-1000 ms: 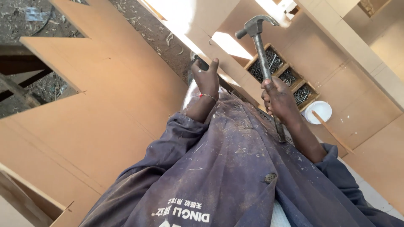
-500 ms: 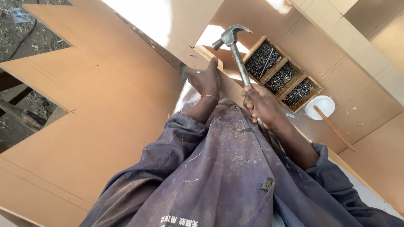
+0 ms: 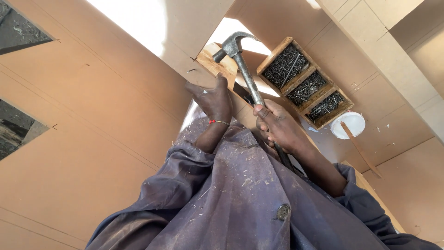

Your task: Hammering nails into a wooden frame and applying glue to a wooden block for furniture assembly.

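My right hand (image 3: 280, 127) grips the metal shaft of a claw hammer (image 3: 245, 74) about halfway down. The hammer's head (image 3: 230, 45) is low, just over a light wooden strip (image 3: 208, 60) at the edge of a brown fibreboard panel (image 3: 92, 120). My left hand (image 3: 213, 99) rests against that edge right below the hammer head, back of the hand towards me and a thin red bracelet on the wrist. Its fingertips curl out of sight, so whatever they pinch is hidden. Both dusty blue sleeves fill the lower part of the view.
A wooden box (image 3: 303, 81) with three compartments of nails lies to the right of the hammer. Beside it are a white round dish (image 3: 348, 124) and a thin wooden stick (image 3: 363, 150). More fibreboard panels (image 3: 407, 69) stand to the right. Littered ground (image 3: 21, 30) shows at upper left.
The hammer has swung down and left, from raised above the nail box to just over the wooden strip. My left hand stayed at the board's edge. The view shifted closer over the panel.
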